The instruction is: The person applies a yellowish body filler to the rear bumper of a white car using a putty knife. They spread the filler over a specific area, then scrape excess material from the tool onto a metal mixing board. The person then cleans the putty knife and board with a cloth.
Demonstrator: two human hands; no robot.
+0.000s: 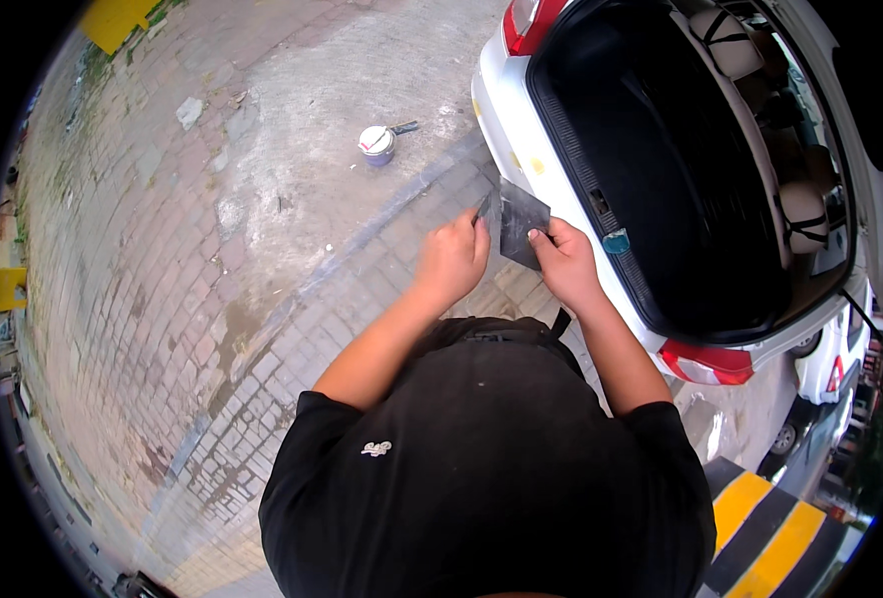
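Note:
My left hand [453, 254] is closed around a small dark tool [482, 207], which looks like a thin scraper, held upright beside the plate. In my right hand [569, 267] is a flat dark grey square plate [519, 214], pinched between thumb and fingers. Just beyond my hands is the rear bumper [506, 120] of a white car with its trunk [661, 169] open and pale yellow patches [537, 166] on the paint. A small teal object [616, 242] sits on the trunk's sill.
A lidded tub [377, 151] with a tool laid across it stands on the concrete [292, 90] ahead. Brick paving [242, 379] surrounds me. A yellow and black striped block [760, 538] is at lower right, and another white car [828, 369] stands at right.

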